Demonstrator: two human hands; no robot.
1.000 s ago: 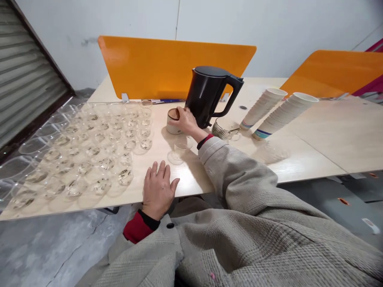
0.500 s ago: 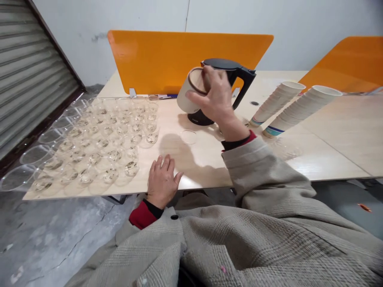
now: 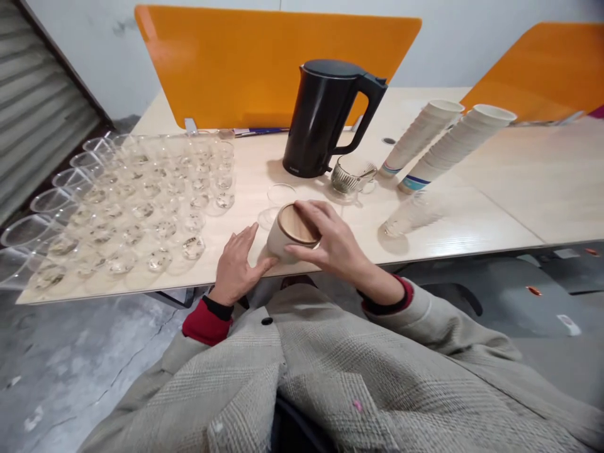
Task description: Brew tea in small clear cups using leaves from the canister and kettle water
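A white canister [image 3: 278, 242] with a round wooden lid [image 3: 293, 224] is at the table's front edge, close to my body. My right hand [image 3: 330, 242] grips it around the rim from the right. On its left, my left hand [image 3: 240, 263] is spread, the thumb reaching to the canister's lower side. Just behind the canister is a clear plastic cup [image 3: 280, 193]. To the left, clear cups [image 3: 160, 259] stand in rows, with dark dried bits at the bottom.
A black kettle [image 3: 317, 119] stands behind, before an orange divider [image 3: 264, 66]. Right of it are a ribbed glass cup [image 3: 348, 176] with a spoon inside, two leaning stacks of paper cups [image 3: 465, 148], and a lying stack of clear cups [image 3: 410, 217].
My right hand has brought the canister from in front of the kettle down to the table's front edge. My left hand has lifted off the tabletop toward it. The view has tilted down.
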